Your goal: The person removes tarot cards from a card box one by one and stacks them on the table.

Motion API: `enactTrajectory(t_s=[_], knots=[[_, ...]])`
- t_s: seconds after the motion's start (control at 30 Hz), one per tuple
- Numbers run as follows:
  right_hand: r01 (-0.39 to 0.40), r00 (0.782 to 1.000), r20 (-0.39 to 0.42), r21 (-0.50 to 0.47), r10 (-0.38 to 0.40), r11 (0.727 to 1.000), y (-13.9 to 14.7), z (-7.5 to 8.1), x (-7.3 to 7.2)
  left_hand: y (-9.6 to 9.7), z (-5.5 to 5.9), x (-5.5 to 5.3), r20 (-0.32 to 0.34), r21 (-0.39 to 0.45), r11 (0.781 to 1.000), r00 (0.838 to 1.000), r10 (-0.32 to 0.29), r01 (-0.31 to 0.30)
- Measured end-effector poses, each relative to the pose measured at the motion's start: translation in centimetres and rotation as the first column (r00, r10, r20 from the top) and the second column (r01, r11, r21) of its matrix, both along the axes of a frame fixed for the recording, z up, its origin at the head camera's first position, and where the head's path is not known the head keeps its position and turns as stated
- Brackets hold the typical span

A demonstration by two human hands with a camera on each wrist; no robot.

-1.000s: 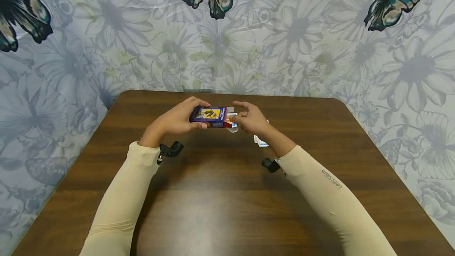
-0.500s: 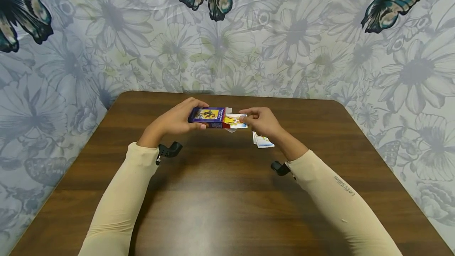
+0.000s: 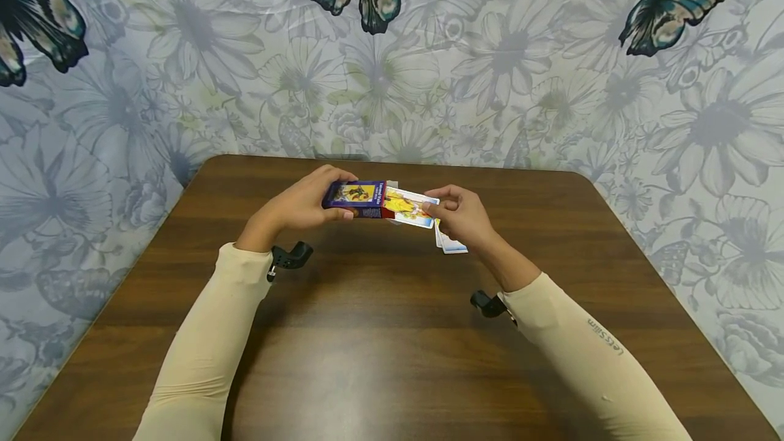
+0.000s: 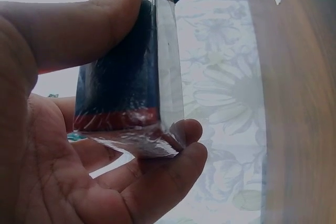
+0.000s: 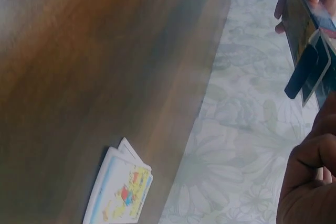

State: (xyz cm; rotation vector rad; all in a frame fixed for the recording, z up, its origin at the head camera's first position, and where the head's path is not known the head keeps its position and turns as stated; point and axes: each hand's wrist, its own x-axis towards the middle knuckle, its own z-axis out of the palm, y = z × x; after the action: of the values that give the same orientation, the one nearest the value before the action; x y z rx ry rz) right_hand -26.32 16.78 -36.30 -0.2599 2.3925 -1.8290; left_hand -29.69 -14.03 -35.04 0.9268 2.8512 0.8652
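My left hand [image 3: 300, 201] grips a dark blue card box [image 3: 358, 199] with a yellow picture on its face, held above the table. In the left wrist view, clear plastic wrap [image 4: 170, 72] shows around the box [image 4: 123, 77], the thumb on one side and fingers on the other. From the box's right end juts an illustrated card [image 3: 409, 207], perhaps more than one, yellow with a white border. My right hand [image 3: 467, 218] pinches that card's outer end between thumb and fingers. An opened flap [image 5: 302, 72] stands out at the box's end in the right wrist view.
A few loose cards [image 3: 452, 245] lie overlapping on the brown wooden table [image 3: 380, 332], just below my right hand. Behind the table's far edge hangs a floral cloth [image 3: 392, 101] printed with butterflies.
My right hand has moved to the right, drawing the illustrated card farther out of the box and tilting it slightly. The left hand has kept the box nearly in place.
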Motion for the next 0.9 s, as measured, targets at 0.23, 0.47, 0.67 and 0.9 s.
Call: enactTrajectory(t_s=[0.23, 0.47, 0.67, 0.9], knots=[[0.093, 0.996, -0.006, -0.072, -0.093, 0.993, -0.4, -0.7, 0.6, -0.1, -0.1, -0.1, -0.005, 0.013, 1.000, 1.000, 0.011, -0.011], [0.199, 0.979, 0.091, -0.187, -0.185, 0.962, -1.1, -1.1, 1.0, -0.1, -0.2, -0.3, -0.022, 0.022, 1.000, 1.000, 0.010, -0.009], [0.215, 0.973, 0.115, -0.158, -0.198, 0.964, -1.9, -1.8, 1.4, -0.1, -0.3, -0.5, -0.026, 0.027, 1.000, 1.000, 0.008, -0.007], [0.213, 0.974, 0.096, -0.069, -0.206, 0.975, -2.0, -2.4, 1.5, -0.2, -0.3, -0.5, -0.024, 0.030, 1.000, 1.000, 0.010, -0.009]])
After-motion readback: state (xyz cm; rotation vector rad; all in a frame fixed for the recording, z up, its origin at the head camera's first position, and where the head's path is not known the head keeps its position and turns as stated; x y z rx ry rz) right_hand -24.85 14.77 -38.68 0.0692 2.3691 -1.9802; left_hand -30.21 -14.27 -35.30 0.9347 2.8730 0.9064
